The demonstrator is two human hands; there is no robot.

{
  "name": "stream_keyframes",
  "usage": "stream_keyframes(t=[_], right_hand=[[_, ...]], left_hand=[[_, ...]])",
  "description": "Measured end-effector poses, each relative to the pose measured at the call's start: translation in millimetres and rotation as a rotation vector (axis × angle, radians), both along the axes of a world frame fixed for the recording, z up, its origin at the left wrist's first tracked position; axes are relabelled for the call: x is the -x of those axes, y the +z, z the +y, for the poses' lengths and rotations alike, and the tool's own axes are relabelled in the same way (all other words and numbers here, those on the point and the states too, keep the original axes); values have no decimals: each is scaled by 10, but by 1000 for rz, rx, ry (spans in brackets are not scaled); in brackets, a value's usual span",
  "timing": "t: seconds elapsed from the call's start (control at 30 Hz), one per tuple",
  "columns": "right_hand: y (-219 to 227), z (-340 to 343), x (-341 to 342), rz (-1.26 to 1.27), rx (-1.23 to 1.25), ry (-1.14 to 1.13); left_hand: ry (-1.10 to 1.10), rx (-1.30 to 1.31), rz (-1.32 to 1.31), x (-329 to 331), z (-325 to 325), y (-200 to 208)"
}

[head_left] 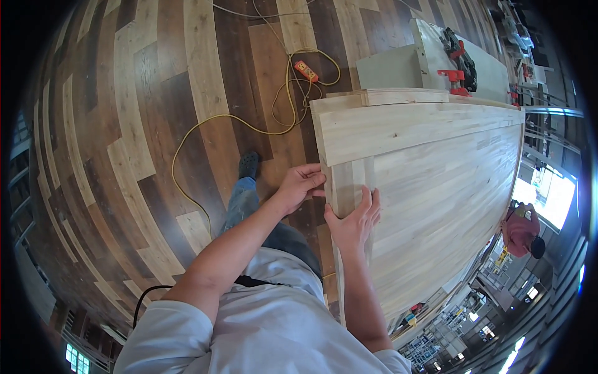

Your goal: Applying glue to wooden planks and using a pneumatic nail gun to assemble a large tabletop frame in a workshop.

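Note:
A pale wooden strip (349, 177) lies along the near left end of a large light wood panel (430, 193). My left hand (300, 188) is at the strip's outer edge, fingers and thumb closed against it; the fingertips are partly hidden. On top of the same strip rests my right hand (354, 223). Its thumb points to the outer edge, and its fingers are stretched apart across the strip toward the panel. A wider wooden board (398, 131) runs along the panel's far side, just beyond both hands.
Another narrow piece of wood (405, 96) lies on the far edge. Beyond stand pale boards (430, 59) with a red and black clamp (460, 71). On the plank floor is a yellow cord (233, 116) with an orange outlet box (306, 71). A person (522, 230) works at right.

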State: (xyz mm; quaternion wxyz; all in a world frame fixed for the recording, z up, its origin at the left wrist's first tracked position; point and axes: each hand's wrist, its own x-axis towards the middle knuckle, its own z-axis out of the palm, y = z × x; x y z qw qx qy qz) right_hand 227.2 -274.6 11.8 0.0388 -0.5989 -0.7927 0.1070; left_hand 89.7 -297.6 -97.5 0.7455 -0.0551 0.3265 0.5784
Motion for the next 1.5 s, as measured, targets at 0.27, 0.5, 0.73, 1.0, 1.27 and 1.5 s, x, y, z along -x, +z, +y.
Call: stream_keyframes(t=[0.27,0.5,0.73,1.0,1.27,1.5], right_hand=[[49,34,62,-110,18,41],[41,41,39,-132,64,45],[76,41,56,-145,93,36],[80,27,81,-140,99,35],[176,97,48,-81,20,27],[186,57,26,2,-16,-6]], left_hand=[[-52,-32,41,27,30,-115],[-62,-44,74,19,19,-44],[-89,-93,77,20,12,-64],[-157,-113,104,87,2,-54],[-244,-97,149,112,95,24],[-271,-79,227,201,38,57]])
